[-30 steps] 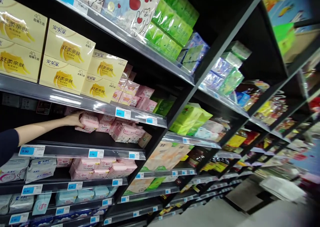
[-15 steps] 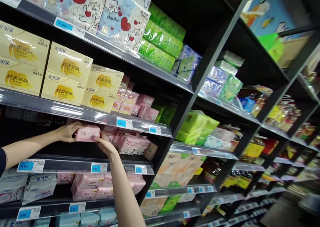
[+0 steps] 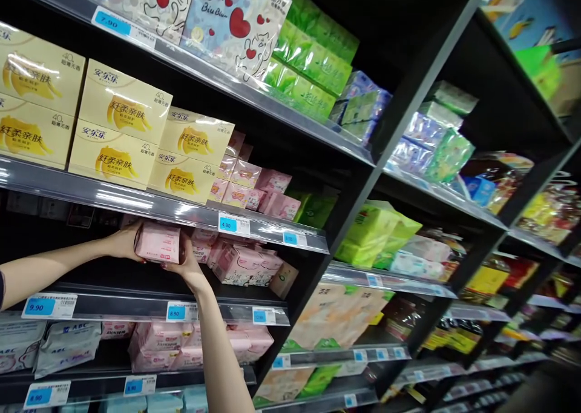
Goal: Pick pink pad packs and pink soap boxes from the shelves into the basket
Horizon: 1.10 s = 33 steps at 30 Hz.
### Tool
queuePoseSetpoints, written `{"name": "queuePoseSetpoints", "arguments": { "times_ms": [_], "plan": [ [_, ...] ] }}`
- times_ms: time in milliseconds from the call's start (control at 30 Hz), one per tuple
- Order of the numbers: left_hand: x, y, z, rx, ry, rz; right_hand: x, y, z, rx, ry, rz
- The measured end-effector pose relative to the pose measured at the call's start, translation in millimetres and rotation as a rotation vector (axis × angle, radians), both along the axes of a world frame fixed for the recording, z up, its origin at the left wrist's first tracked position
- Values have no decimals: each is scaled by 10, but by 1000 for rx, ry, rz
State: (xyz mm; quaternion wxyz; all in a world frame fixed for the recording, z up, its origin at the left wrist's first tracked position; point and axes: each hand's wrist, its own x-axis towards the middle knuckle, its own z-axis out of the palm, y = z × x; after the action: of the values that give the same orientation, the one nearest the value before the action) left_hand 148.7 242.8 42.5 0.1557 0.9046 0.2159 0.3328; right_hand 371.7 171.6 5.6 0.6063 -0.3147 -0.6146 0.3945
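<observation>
Below yellow "安尔乐" boxes (image 3: pixel 120 103), both hands (image 3: pixel 123 242) (image 3: pixel 189 267) hold a pink pack (image 3: pixel 158 243)

The pack (image 3: pixel 160 242) is pink and block-shaped, slightly tilted, with small red print on the face turned to the camera. It sits between the left hand (image 3: pixel 124 241) and right hand (image 3: pixel 189 266), near other pink packs (image 3: pixel 240 264).

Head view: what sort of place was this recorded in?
Likely a supermarket or similar shop: price tags line the shelf edges, and yellow boxes stand in matching stacks.
</observation>
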Motion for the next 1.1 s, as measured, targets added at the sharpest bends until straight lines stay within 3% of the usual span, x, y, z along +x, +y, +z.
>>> {"name": "queuePoseSetpoints", "arguments": {
  "times_ms": [200, 633, 900, 1100],
  "plan": [
    [-13, -77, 44, 55, -7, 21, 40, 129, -135, -87, 49, -33],
    [11, -71, 31, 62, 16, 37, 31, 148, -65, -55, 23, -168],
    [83, -66, 124, -385, -133, -149, 33, 76, 21, 45, 78, -278],
    [142, -28, 65, -681, -146, -191, 62, 56, 51, 73, 38, -223]
  ]
}}
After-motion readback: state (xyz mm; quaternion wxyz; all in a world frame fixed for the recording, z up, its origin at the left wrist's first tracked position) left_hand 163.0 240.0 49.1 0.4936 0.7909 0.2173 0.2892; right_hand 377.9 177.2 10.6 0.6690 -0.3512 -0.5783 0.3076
